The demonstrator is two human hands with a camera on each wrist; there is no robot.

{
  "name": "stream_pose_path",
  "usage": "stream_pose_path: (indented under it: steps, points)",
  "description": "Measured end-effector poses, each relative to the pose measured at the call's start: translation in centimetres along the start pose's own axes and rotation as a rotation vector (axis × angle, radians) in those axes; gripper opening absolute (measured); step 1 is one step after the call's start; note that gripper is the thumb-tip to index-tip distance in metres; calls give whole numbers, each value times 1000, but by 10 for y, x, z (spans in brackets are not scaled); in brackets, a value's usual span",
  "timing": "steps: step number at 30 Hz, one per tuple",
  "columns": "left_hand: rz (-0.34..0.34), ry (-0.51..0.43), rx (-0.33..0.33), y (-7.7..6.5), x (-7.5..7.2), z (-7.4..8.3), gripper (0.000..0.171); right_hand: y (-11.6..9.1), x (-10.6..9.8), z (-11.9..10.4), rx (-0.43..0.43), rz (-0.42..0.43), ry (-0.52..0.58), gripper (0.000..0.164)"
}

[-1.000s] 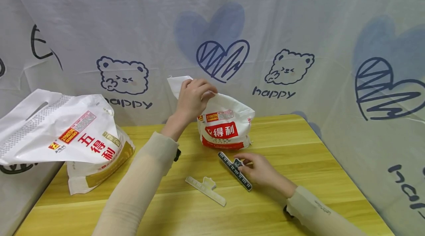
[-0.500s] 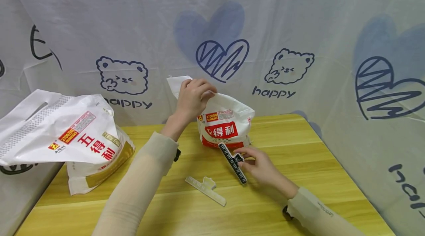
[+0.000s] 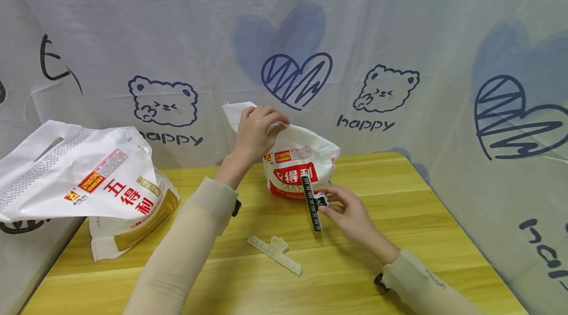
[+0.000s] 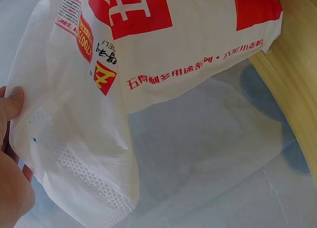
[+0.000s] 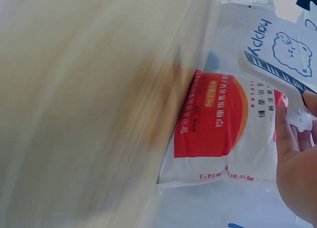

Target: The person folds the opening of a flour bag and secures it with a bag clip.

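My left hand (image 3: 259, 130) grips the gathered top of a white and red flour bag (image 3: 306, 157) that stands at the back of the table. In the left wrist view, thumb and fingers pinch the bag's upper edge, and its perforated end flops downward. My right hand (image 3: 350, 214) pinches the tab of a black bag clip (image 3: 311, 204) printed like piano keys. That clip is raised in front of the bag and overlaps its lower front in the head view. A pale clip (image 3: 275, 255) of the same shape lies on the table nearer to me.
A second flour bag (image 3: 128, 192), white with a gold base, leans at the left of the wooden table (image 3: 381, 275), its handle end hanging over the left edge. Close behind the table hangs a printed curtain (image 3: 284, 34).
My right hand has lifted the black clip off the table toward the flour bag and turned it closer to upright. My left hand has stayed at the bag's top.
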State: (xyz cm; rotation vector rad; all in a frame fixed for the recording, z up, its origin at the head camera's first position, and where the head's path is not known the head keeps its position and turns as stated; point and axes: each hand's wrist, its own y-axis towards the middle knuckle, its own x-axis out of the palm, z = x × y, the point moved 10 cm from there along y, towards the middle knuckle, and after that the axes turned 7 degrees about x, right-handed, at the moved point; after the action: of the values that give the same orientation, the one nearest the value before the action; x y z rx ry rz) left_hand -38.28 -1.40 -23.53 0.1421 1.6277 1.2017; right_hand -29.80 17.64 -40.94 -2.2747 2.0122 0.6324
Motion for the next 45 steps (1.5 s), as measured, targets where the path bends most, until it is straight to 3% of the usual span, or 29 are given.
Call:
stream_pose_path:
  steps: [19, 34, 45]
  points:
    - [25, -18, 11, -2, -1, -1, 9, 4, -25, -14, -72, 134, 105, 45]
    - [68, -19, 62, -2, -6, 1, 11, 10, -53, -32, -87, 223, 83, 42]
    - [120, -30, 69, -2, -8, -2, 16, 19, -76, -55, -163, 297, 27, 42]
